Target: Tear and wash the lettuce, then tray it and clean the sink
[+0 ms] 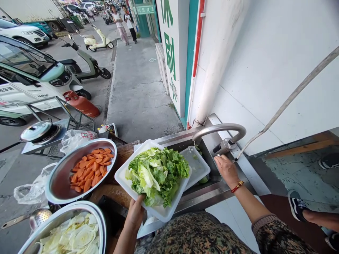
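My camouflage-patterned clothing [201,233] occupies the lower edge, nearest the viewpoint. At far left, a metal bowl [103,225] contains pale sliced vegetables [74,233]; beyond it, a second bowl [57,176] contains sliced carrots [91,169]. My left hand [136,213] grips the near edge of a white tray [123,175], thumb uppermost, remaining fingers hidden below. The tray bears leafy greens [159,173] and is positioned beside the sink [203,198], overlapping another tray [197,167] inside it. At right, my right hand [227,171] is closed on the lever of the curved faucet [222,127].
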### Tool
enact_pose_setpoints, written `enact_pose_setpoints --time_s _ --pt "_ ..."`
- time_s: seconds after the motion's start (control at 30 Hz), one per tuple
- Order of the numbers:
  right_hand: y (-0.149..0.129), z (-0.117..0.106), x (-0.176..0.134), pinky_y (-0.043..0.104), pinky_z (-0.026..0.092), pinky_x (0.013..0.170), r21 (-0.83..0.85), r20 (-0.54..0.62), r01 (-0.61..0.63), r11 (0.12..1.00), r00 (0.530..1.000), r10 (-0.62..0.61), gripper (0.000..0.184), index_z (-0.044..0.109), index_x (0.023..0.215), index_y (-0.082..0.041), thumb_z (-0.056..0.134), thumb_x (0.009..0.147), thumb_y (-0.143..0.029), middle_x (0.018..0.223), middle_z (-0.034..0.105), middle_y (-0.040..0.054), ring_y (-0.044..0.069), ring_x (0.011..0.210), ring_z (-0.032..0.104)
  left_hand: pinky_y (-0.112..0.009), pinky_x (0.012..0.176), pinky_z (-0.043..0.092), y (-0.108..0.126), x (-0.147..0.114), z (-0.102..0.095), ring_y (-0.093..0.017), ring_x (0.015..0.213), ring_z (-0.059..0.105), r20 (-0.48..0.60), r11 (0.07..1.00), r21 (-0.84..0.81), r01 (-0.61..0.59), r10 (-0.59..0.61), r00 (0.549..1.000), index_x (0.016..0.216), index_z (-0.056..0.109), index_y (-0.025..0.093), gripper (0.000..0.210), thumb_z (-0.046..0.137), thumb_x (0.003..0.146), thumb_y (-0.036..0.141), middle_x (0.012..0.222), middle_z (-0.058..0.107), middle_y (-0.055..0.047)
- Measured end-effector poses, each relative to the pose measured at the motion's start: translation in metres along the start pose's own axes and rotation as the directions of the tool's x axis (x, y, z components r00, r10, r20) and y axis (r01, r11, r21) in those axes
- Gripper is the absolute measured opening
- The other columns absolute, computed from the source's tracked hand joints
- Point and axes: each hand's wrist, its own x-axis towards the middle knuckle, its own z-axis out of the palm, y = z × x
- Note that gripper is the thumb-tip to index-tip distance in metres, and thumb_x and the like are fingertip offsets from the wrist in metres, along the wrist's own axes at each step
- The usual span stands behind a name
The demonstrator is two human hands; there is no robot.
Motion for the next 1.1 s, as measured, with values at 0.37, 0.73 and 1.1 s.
enact_pose_setpoints --time_s 0.37,0.73,1.1 --pt "-0.004 0.001 -0.002 0.031 0.047 0.071 -0.016 0.004 0.038 0.999 0.999 -0.038 0.044 0.069 0.095 -0.022 0.029 0.103 -0.037 0.085 0.065 0.0083 0.021 0.079 0.063 -0.037 0.086 0.058 0.007 -0.009 -0.012 -0.027 0.094 0.072 -0.034 1.000 -0.025 -0.013 0.012 0.999 0.114 0.063 0.018 0.046 0.065 0.069 0.010 0.089 0.075 -0.007" --pt "0.003 0.000 -0.009 0.031 0.048 0.065 0.027 -0.018 -0.041 0.999 0.999 0.042 0.040 0.069 0.108 -0.021 0.036 0.101 -0.043 0.092 0.069 0.0093 0.021 0.076 0.065 -0.037 0.084 0.059 0.013 -0.014 -0.013 -0.026 0.092 0.072 -0.011 1.000 -0.011 -0.003 0.003 1.000 0.113 0.062 0.018 0.045 0.065 0.069 0.010 0.094 0.075 -0.008" --pt "0.004 0.006 -0.007 0.034 0.050 0.077 0.017 0.040 0.026 1.000 0.999 -0.027 0.043 0.067 0.094 -0.021 0.028 0.104 -0.039 0.087 0.067 0.0084 0.022 0.084 0.065 -0.034 0.077 0.059 0.008 -0.008 -0.016 -0.024 0.087 0.072 0.029 1.000 0.019 -0.017 0.016 0.999 0.111 0.062 0.017 0.040 0.065 0.072 0.010 0.092 0.075 -0.007"
